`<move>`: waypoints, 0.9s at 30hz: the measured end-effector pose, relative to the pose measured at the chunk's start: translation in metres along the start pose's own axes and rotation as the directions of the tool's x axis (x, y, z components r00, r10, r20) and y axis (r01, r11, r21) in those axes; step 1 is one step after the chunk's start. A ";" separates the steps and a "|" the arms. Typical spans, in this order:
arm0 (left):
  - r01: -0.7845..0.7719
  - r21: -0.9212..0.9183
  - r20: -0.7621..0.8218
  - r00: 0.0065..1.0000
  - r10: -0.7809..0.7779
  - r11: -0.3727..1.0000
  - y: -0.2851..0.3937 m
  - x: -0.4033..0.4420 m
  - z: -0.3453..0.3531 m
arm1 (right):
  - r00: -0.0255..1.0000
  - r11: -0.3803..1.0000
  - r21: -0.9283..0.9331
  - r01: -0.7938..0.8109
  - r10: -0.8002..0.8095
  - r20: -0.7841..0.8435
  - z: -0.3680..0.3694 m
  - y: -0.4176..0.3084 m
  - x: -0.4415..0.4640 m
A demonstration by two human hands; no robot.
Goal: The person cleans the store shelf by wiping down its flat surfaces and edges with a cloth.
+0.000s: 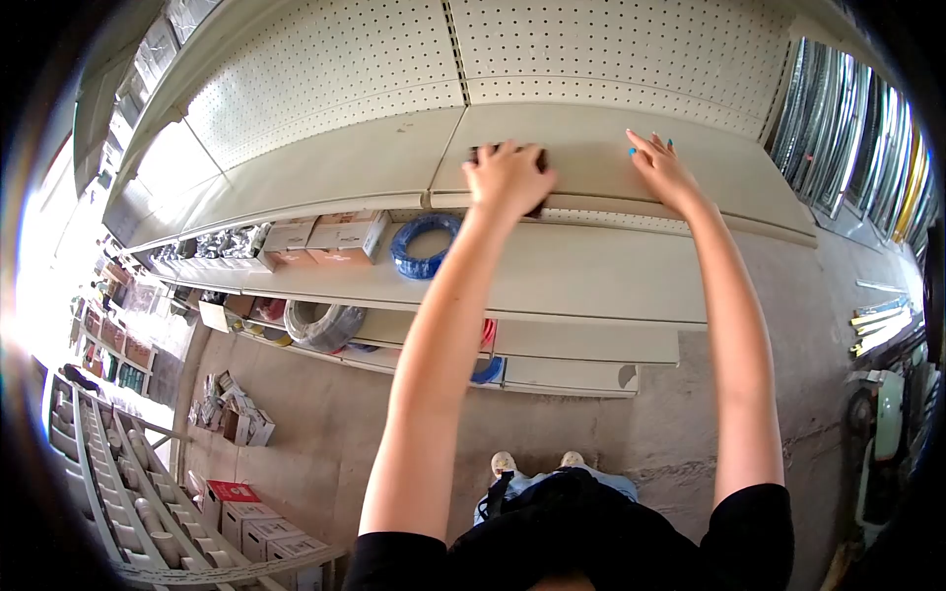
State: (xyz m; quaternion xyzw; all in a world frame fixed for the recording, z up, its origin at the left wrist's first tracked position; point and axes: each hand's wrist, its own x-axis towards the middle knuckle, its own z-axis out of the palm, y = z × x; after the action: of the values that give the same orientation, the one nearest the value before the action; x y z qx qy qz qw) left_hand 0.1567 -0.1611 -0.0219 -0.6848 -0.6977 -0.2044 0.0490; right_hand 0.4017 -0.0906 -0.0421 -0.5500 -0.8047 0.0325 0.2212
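On the top shelf (591, 148) of a beige metal rack, my left hand (508, 179) is closed over a dark object (540, 163), pressed against the shelf surface. Most of that object is hidden under the palm; its dark edges show on both sides of the hand. To the right, my right hand (660, 167) is held over the same shelf, empty, with its fingers apart and blue nails showing. Whether its fingertips touch the shelf, I cannot tell. Perforated back panels (611, 49) rise behind the shelf.
A blue coil (424, 246) and cardboard boxes (340, 236) are on the shelf below. A grey coil (323, 325) lies lower down. Metal lengths (847, 128) stand at the right. White boxes (266, 532) and a rack (128, 463) are at the lower left.
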 end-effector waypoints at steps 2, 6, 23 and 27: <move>0.095 0.026 0.138 0.986 -0.098 0.995 -0.026 -0.002 -0.025 | 1.000 1.000 0.005 -0.021 0.021 0.010 -0.002 -0.005 -0.001; 0.123 0.042 0.102 0.987 -0.127 0.992 -0.059 -0.003 -0.033 | 0.998 1.000 -0.005 -0.023 0.024 0.053 -0.009 -0.016 -0.007; -0.040 0.168 0.182 0.983 0.009 0.985 -0.073 0.112 0.025 | 0.993 0.996 0.028 0.080 -0.077 -0.093 -0.004 -0.016 -0.008; -0.112 0.136 0.201 0.976 0.084 0.984 -0.050 0.124 0.033 | 0.986 0.990 0.080 0.116 -0.105 -0.130 -0.002 -0.015 -0.007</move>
State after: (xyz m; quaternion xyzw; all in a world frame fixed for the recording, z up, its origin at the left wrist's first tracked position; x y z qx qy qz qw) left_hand 0.1083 -0.0326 -0.0202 -0.7297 -0.6776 -0.0819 0.0408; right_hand 0.3912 -0.1033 -0.0379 -0.4953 -0.8162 0.0207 0.2966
